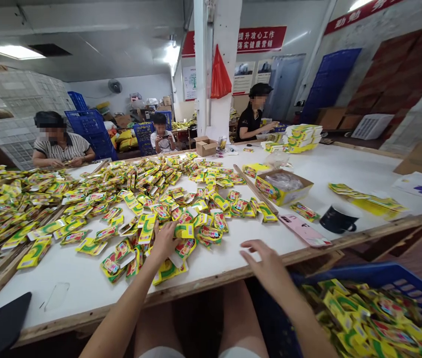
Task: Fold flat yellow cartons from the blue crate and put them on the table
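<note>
A wide heap of small yellow-green-red packets covers the white table. My left hand rests on the near edge of the heap, its fingers closed round one yellow packet. Hovering over the table's front edge, my right hand has its fingers spread and holds nothing. It is just above a blue crate filled with the same packets.
A pink phone and a black cup lie right of the heap, beside an open cardboard box. Three people sit at the far side. Stacked packets stand at the back; a dark object lies near left.
</note>
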Action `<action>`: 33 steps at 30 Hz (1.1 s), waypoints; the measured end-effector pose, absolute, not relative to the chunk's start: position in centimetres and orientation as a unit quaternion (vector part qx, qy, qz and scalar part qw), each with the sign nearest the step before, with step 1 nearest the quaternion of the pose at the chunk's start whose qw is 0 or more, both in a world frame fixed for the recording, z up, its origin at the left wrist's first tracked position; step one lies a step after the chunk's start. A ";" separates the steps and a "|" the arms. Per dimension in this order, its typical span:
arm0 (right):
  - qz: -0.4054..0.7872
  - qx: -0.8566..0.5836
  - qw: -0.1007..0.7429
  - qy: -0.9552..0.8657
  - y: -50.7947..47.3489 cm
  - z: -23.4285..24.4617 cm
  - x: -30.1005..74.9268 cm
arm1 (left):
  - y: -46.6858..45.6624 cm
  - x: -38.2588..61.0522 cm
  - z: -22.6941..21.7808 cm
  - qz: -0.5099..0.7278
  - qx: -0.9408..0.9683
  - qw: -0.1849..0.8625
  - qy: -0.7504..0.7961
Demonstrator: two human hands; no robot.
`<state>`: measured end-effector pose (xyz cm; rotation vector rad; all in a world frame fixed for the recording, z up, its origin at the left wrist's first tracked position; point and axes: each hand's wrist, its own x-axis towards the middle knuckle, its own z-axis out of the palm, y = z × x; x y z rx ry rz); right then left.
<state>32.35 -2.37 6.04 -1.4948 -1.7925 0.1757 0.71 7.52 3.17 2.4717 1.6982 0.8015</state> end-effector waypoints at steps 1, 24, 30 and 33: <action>0.100 -0.563 0.403 -0.714 -2.2 5.7 30.4 | 7.7 0.6 3.4 0.249 0.806 0.019 0.537; 0.137 -0.476 0.293 -0.818 -0.5 0.5 22.2 | 2.7 6.8 1.8 0.300 0.793 0.216 0.484; 0.189 -0.440 0.241 -0.845 -0.8 0.8 22.5 | 2.4 6.7 -0.3 0.412 0.713 0.289 0.489; 0.210 -0.429 0.198 -0.856 -0.5 1.7 23.0 | 2.0 5.9 -0.2 0.424 0.701 0.290 0.495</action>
